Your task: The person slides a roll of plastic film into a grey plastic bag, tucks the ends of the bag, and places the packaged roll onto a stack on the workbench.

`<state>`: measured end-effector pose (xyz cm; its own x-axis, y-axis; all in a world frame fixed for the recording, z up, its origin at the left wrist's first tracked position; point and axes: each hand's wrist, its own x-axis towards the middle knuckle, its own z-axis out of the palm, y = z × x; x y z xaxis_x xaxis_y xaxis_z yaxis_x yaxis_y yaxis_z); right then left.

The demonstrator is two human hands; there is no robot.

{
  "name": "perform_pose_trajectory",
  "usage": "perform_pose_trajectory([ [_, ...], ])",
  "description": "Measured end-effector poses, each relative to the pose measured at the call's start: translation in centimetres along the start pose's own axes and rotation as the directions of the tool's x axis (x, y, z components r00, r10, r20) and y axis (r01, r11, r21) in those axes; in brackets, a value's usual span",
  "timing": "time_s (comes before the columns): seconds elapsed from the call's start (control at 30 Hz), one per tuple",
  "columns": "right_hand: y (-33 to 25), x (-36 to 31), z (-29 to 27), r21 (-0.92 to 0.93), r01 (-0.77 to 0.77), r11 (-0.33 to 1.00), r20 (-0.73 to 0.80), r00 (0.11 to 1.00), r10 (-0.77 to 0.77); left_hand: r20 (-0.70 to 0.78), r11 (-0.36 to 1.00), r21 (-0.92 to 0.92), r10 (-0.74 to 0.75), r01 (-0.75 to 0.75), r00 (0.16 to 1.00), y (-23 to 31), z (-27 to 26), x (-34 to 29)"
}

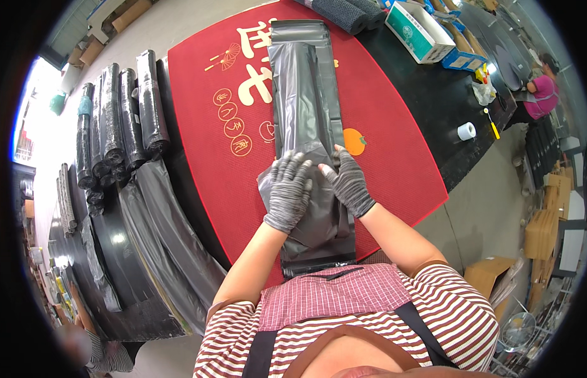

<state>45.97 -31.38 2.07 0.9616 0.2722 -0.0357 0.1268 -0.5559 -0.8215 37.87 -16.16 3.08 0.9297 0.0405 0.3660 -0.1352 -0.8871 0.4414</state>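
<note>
A long black plastic bag (300, 94) stretches away from me over a red mat with cream lettering (394, 145), its sheet loose and wrinkled at the near end. What is inside the bag is hidden. My left hand (288, 192), in a grey striped glove with bare fingertips, lies flat on the plastic with the fingers stretched out. Beside it, my right hand (349, 183) in a matching glove rests on the bag's right edge, thumb spread from the fingers.
Several black-wrapped rolls (151, 104) and black plastic sheets (174, 220) lie on the left. Dark rolled mats (341, 14), a green and white box (419, 33), a white tape roll (467, 131) and a yellow-handled tool (493, 126) are on the right. A co-worker (543, 91) stands far right.
</note>
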Motion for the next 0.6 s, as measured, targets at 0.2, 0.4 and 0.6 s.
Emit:
perform_pose_trajectory([
  [0.2, 0.7, 2.9, 0.5, 0.066, -0.11, 0.992, 0.149, 0.984, 0.099, -0.227, 0.741, -0.223, -0.671, 0.633, 0.706, -3.5, 0.4, -3.5],
  [0.4, -2.0, 2.0, -0.4, 0.147, 0.36, 0.921, -0.074, 0.933, -0.353, 0.414, -0.236, -0.885, -0.795, 0.402, 0.443, -6.6, 0.3, -5.2],
  [0.6, -3.2, 1.2, -2.5, 0.31, 0.503, 0.807, -0.305, 0.857, -0.416, 0.08, 0.119, -0.956, -0.774, 0.269, 0.628, -4.0, -3.2, -1.7],
])
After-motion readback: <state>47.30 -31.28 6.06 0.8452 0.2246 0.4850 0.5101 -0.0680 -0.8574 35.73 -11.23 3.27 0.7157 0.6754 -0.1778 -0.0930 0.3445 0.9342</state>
